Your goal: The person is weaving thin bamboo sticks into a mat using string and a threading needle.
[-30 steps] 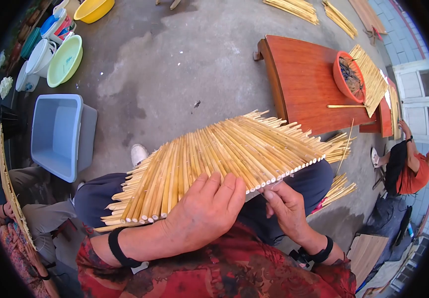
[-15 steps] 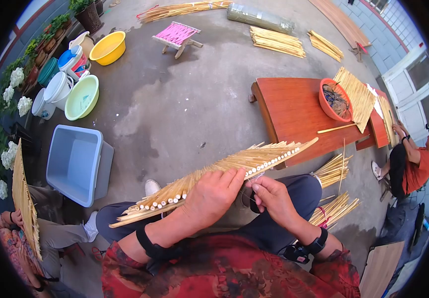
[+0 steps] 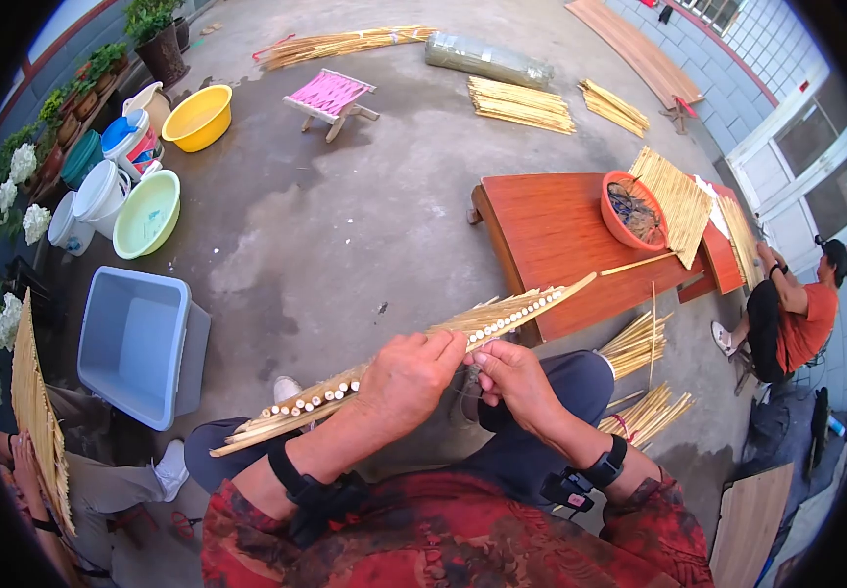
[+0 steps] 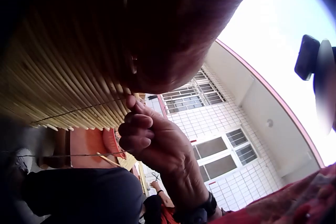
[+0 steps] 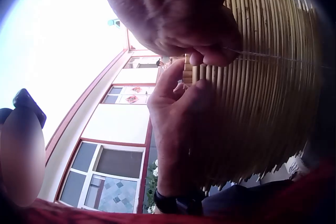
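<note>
A mat of thin, pale yellow stalks (image 3: 502, 310) lies across the person's lap, tilted so that its row of white cut ends faces up. My left hand (image 3: 407, 380) grips its near edge, fingers over the top and thumb on the underside, as the right wrist view shows. Close beside it, my right hand (image 3: 519, 388) pinches a thin thread (image 5: 265, 55) between thumb and forefinger, right at the stalk ends. That thread runs across the mat's underside (image 5: 278, 82). In the left wrist view, my own left hand fills the top as a dark shape.
Ahead on the right stands a low red-brown table (image 3: 541, 230) with an orange basin (image 3: 607, 221). Bundles of stalks (image 3: 647, 416) lie by the right knee. A blue-grey tub (image 3: 193, 363) stands left. Another person (image 3: 807, 318) sits at far right; one at left holds a mat (image 3: 39, 421).
The mat has tipped from showing its broad face to nearly edge-on. The head view has lifted, showing more courtyard. Both hands stay together at the mat's near edge.
</note>
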`<control>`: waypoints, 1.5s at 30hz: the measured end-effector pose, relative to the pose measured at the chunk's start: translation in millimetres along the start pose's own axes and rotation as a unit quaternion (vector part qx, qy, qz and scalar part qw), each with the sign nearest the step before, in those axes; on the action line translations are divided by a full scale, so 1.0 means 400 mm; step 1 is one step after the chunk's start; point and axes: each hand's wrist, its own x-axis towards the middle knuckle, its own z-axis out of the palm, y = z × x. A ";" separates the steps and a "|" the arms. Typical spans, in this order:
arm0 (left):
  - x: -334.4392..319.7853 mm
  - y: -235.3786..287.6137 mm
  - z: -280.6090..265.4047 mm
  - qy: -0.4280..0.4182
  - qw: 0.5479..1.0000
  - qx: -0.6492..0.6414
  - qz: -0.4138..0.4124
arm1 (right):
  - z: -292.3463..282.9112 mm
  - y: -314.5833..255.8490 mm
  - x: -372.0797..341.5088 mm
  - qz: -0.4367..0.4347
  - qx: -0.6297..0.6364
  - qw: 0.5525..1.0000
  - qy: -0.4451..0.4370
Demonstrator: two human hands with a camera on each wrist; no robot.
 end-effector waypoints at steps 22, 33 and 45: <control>0.001 0.027 0.046 0.052 0.998 0.019 0.022 | 0.001 -0.062 0.025 0.169 0.099 0.978 0.077; 0.015 0.013 0.052 0.031 0.997 0.061 0.031 | -0.048 -0.056 0.035 0.140 0.206 0.967 -0.044; 0.002 -0.196 -0.174 -0.010 0.998 0.053 0.036 | -0.090 -0.183 -0.079 -0.329 -0.479 0.802 0.137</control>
